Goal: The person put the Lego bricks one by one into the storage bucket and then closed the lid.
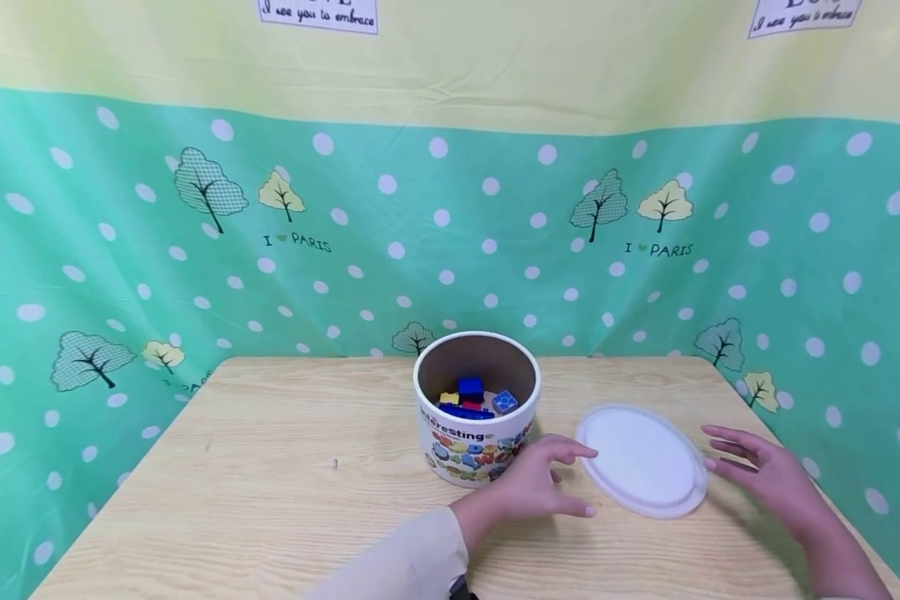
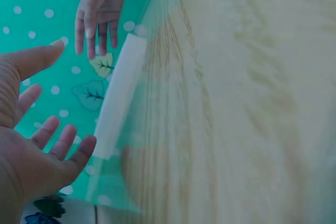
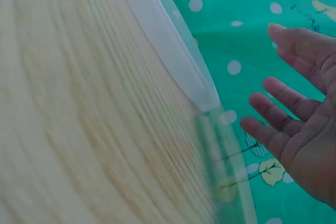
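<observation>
A round white plastic lid is at the table's right side, between the two hands. My left hand reaches across the front of the printed bucket, its fingers spread and a fingertip overlapping the lid's left edge in the head view. On the other side, my right hand has its fingers apart beside the lid's right edge. Both palms face the lid and neither hand grips anything. Each wrist view shows the lid nearly edge-on, as a pale strip. Inside the uncovered bucket are several toy bricks, blue, yellow and red.
The wooden table extends left of the bucket, with a tiny dark speck on it. A green and yellow cloth with dots and trees hangs behind the table and along its sides.
</observation>
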`<state>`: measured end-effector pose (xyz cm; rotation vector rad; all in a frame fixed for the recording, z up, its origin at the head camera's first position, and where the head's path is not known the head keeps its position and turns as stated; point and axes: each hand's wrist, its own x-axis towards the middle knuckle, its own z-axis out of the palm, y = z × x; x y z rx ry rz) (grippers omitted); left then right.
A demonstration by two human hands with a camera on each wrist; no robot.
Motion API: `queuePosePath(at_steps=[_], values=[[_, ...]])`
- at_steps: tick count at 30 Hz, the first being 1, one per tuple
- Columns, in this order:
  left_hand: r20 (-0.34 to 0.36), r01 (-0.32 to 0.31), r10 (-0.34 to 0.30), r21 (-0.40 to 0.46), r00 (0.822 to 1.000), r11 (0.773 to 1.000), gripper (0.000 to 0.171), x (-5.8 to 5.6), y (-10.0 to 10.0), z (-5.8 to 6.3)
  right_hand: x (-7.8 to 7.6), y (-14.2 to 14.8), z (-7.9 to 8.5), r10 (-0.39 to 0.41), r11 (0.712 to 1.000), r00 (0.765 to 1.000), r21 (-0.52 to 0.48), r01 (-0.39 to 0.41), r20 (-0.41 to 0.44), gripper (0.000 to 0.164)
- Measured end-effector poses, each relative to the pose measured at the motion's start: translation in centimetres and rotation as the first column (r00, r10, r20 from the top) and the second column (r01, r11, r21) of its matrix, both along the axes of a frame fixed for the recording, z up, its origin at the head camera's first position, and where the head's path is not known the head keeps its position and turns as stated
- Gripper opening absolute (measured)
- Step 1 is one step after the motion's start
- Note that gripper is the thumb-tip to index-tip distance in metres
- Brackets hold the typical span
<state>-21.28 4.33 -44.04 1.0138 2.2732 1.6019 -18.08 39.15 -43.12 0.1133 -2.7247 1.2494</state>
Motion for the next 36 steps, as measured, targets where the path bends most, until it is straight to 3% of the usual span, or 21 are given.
queuePosePath(at_steps=[6, 10, 15, 19, 23, 28, 36], values=[[-0.012, -0.038, 0.038, -0.002, 0.999, 0.999, 0.064, -1.0, 1.6, -1.2, -0.4, 0.8, -0.6, 0.007, 1.0, 0.998, -0.014, -0.006, 0.06, 0.059], [-0.027, -0.099, 0.098, -0.048, 0.995, 0.994, 0.067, -1.5, 2.5, -1.3, -0.9, 1.2, -0.9, 0.014, 1.0, 0.995, 0.0, -0.014, 0.099, 0.061], [0.052, -0.162, 0.166, -0.066, 0.985, 0.985, 0.072, -2.1, 3.4, -1.4, -1.5, 1.8, -1.2, 0.038, 0.999, 0.993, -0.009, -0.037, 0.114, 0.063], [0.105, -0.17, 0.176, -0.063, 0.979, 0.983, 0.077, -2.6, 3.9, -1.8, -2.0, 2.2, -1.6, 0.089, 0.994, 0.99, -0.081, -0.08, 0.113, 0.064], [0.08, -0.165, 0.169, -0.056, 0.982, 0.985, 0.087, -2.9, 4.1, -2.3, -2.4, 2.8, -2.2, 0.132, 0.981, 0.983, -0.161, -0.111, 0.125, 0.065], [0.053, -0.198, 0.201, -0.057, 0.978, 0.978, 0.097, -3.0, 4.3, -2.8, -2.7, 3.2, -3.1, 0.215, 0.948, 0.963, -0.273, -0.165, 0.165, 0.069], [0.138, -0.266, 0.269, -0.046, 0.953, 0.963, 0.098, -3.1, 5.0, -2.9, -2.6, 3.5, -4.1, 0.358, 0.868, 0.928, -0.401, -0.292, 0.099, 0.074]])
